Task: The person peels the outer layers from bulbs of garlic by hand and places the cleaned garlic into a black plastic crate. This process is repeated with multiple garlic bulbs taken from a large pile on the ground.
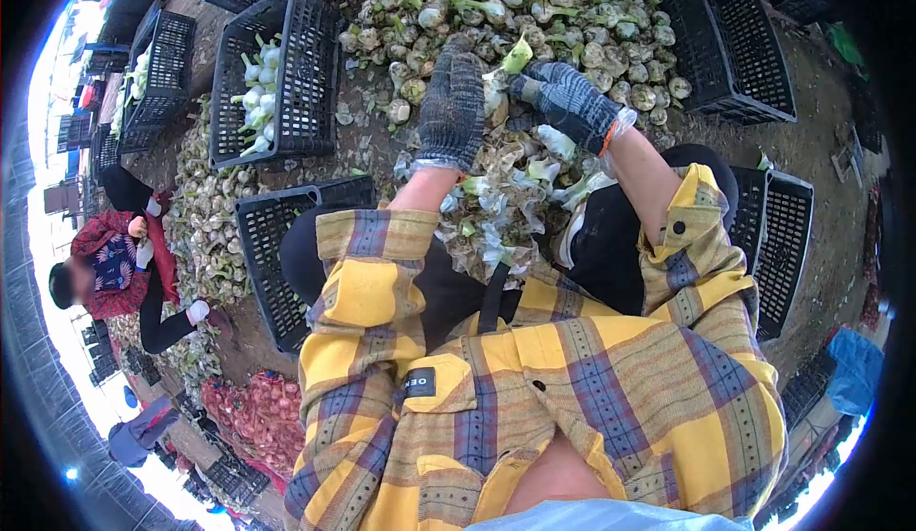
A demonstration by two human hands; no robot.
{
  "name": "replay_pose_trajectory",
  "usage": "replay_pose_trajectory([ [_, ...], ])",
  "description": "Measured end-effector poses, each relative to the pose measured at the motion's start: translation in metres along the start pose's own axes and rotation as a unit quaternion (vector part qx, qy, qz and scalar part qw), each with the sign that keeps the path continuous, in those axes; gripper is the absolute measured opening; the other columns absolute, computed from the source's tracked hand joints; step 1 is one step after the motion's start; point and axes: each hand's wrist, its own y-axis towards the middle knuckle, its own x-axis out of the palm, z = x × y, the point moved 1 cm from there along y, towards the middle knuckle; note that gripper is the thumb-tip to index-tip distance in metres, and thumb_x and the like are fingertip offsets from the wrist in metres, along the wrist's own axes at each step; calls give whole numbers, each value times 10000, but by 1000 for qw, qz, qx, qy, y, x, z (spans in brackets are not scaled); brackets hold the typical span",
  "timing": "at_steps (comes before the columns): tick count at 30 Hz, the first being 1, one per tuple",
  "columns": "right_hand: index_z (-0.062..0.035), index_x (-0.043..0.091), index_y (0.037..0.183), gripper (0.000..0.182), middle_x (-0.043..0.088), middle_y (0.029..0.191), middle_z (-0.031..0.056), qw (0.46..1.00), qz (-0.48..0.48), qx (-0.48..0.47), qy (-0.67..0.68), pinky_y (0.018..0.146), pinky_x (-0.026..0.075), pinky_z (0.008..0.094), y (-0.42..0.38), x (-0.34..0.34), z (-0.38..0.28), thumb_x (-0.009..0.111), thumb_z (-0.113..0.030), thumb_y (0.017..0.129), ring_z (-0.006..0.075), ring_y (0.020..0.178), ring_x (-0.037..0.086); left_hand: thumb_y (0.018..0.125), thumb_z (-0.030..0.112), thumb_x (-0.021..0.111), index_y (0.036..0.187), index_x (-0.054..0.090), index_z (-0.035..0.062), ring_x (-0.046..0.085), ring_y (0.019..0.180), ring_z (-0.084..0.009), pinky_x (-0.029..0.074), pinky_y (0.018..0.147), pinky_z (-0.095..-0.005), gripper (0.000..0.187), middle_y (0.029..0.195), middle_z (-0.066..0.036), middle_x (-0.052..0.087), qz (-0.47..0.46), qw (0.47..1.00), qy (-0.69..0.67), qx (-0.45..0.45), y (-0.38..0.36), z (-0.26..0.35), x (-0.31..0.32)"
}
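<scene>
My left hand (452, 106), in a dark grey knitted glove, is closed at the near edge of a pile of garlic bulbs (592, 16). Opposite it, my right hand (565, 102) wears a matching glove with an orange cuff edge, its fingers bent inward. Between the two hands is a garlic bulb (495, 100) with a pale green cut stalk (517, 56) pointing up; both hands grip it, though the fingertips are partly hidden. Beneath my hands, loose papery garlic skins (506, 192) lie heaped between my legs.
A black crate (322, 92) at the left holds white garlic with green stalks. Other black crates stand by my left knee (272, 273), by my right knee (787, 254) and at upper right (739, 49). A co-worker (119, 254) sits at far left beside more garlic. Red net sacks (253, 416) lie behind.
</scene>
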Motion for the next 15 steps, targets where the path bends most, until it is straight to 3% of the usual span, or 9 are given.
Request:
replay_pose_trajectory([
  [2,49,554,1001,282,598,872,64,1000,-9,11,22,687,512,278,0,0,0,537,-183,843,124,739,570,904,211,369,1196,414,-12,451,1109,-283,347,929,-322,370,1224,-177,443,4,1000,26,12,1,1,-1],
  [4,46,556,1002,281,610,878,89,993,10,-36,-113,701,489,285,6,-1,7,530,-184,842,145,752,573,898,195,367,1205,405,-16,444,1119,-285,345,932,-337,374,1229,-186,436,-28,999,-22,-25,0,1,-3],
  [5,46,556,1002,281,610,878,89,993,10,-36,-113,701,489,285,5,-1,7,530,-184,842,145,752,573,898,195,367,1205,405,-16,444,1119,-285,345,932,-337,374,1229,-186,436,-28,999,-22,-25,-1,-6,1],
  [7,49,546,1020,293,618,896,122,945,70,-93,-307,723,461,302,1,-1,3,528,-174,831,173,771,573,895,199,367,1204,413,-10,451,1106,-291,338,940,-335,376,1219,-191,441,5,999,32,10,1,-17,7],
  [11,49,544,1024,294,619,888,156,966,33,-94,-239,729,442,311,-1,1,-2,518,-159,817,192,781,569,901,244,349,1201,433,22,470,1072,-273,323,954,-321,383,1173,-165,485,-13,999,38,11,2,-11,0],
  [12,48,545,1024,294,620,881,157,958,54,-96,-265,728,443,309,-4,4,-4,515,-153,812,185,780,569,908,270,324,1165,460,36,509,1003,-256,394,873,-335,373,1129,-149,509,-41,978,-151,-141,4,-10,1],
  [13,47,546,1024,293,621,874,158,948,76,-99,-291,727,444,307,-6,6,-7,513,-147,806,177,778,568,915,295,299,1130,486,50,548,934,-239,465,791,-349,375,1085,-134,532,-66,898,-331,-284,5,-7,2],
  [14,47,546,1024,293,621,874,158,949,76,-99,-291,727,444,307,-5,7,-5,513,-147,806,177,778,568,915,295,299,1130,486,50,548,934,-239,465,791,-349,375,1085,-134,532,-66,898,-330,-283,6,-2,1],
  [15,44,546,1027,292,623,866,147,964,81,-85,-241,708,451,301,-4,6,-3,506,-141,804,176,757,573,899,375,321,1099,504,65,563,876,-219,490,711,-354,412,1033,-108,548,-67,827,-420,-367,5,3,0],
])
